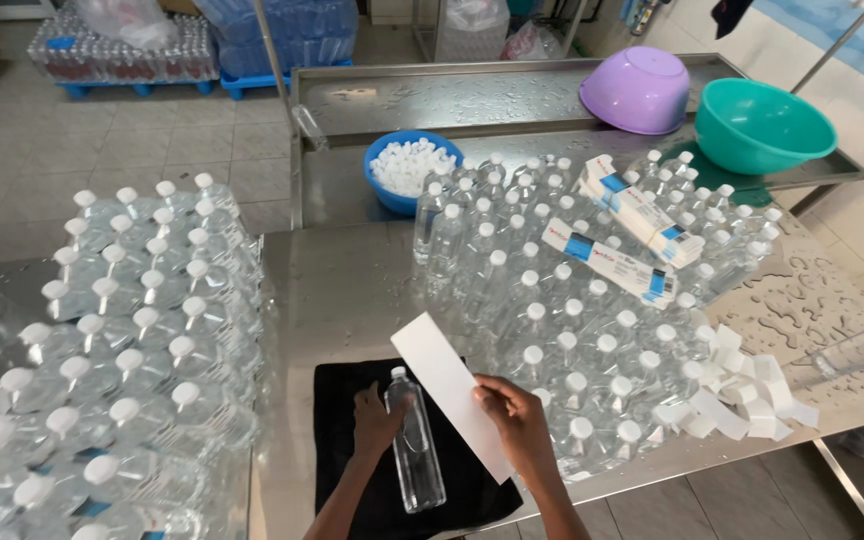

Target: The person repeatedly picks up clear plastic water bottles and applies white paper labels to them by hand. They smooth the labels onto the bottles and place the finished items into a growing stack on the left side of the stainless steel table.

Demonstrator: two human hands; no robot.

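Bowl of white caps, capped bottles

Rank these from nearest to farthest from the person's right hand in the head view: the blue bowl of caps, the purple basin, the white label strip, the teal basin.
1. white label strip, held in the right hand.
2. blue bowl of caps, beyond the standing bottles, up left.
3. purple basin and teal basin, far right: too close to call.
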